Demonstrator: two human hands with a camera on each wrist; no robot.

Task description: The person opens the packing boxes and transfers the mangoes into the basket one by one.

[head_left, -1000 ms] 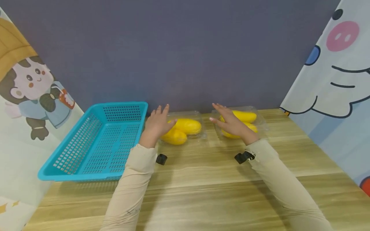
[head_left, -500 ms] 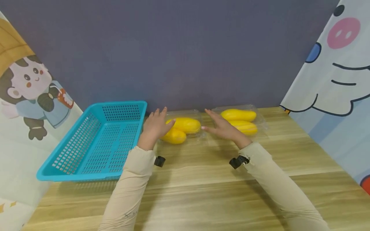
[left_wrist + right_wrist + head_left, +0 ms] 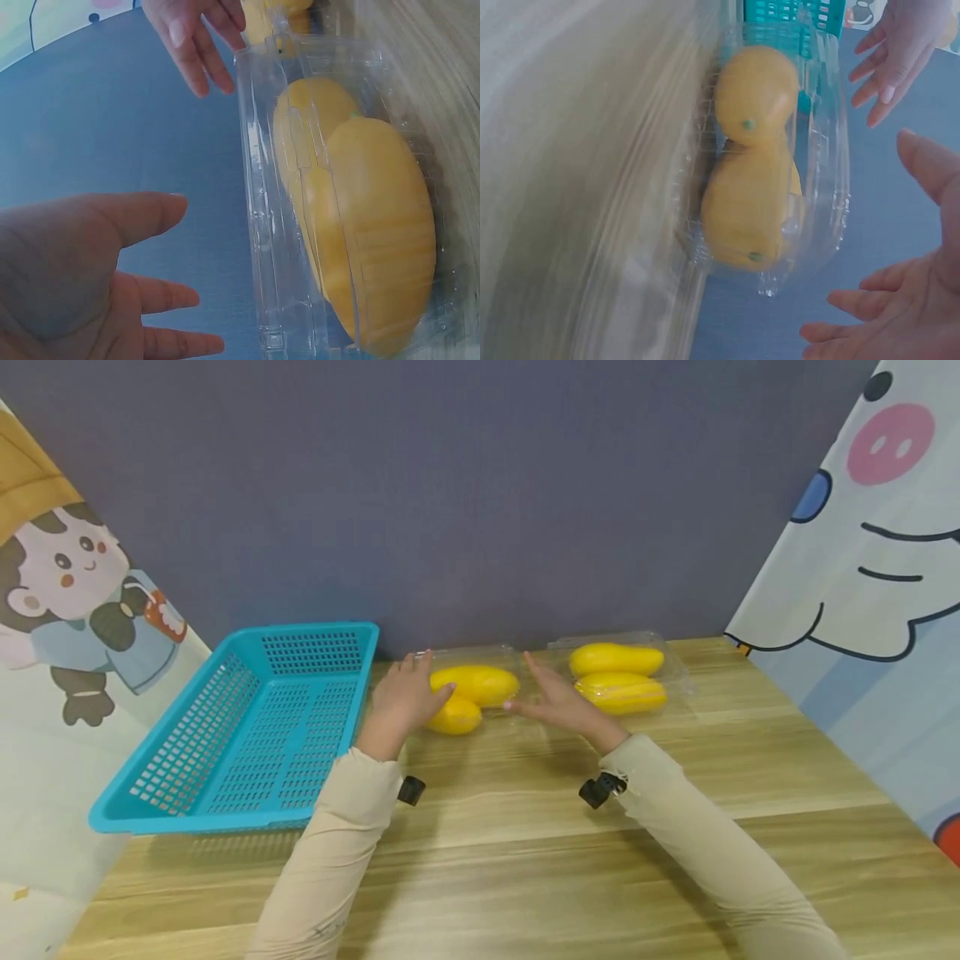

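Note:
Two oblong yellow fruits point(image 3: 483, 683) lie in a clear plastic clamshell box point(image 3: 259, 217) at the middle back of the table. My left hand point(image 3: 401, 700) is over the box's left end, fingers extended and thumb spread towards the fruit. Near its right end is my right hand point(image 3: 561, 702), thumb and fingers apart. In the wrist views both hands hold nothing and appear clear of the box walls. Behind my right hand, a second clear box point(image 3: 678, 675) holds two more yellow fruits point(image 3: 618, 658).
A turquoise plastic basket point(image 3: 296, 739) with slotted sides stands left of my left hand. The wooden table point(image 3: 525, 877) ends at a dark grey-blue wall point(image 3: 465, 502) behind the boxes. Cartoon-printed panels point(image 3: 847, 652) flank both sides.
My right hand has moved left and slightly down, from over the right box to the right end of the middle box. My left hand has lowered slightly.

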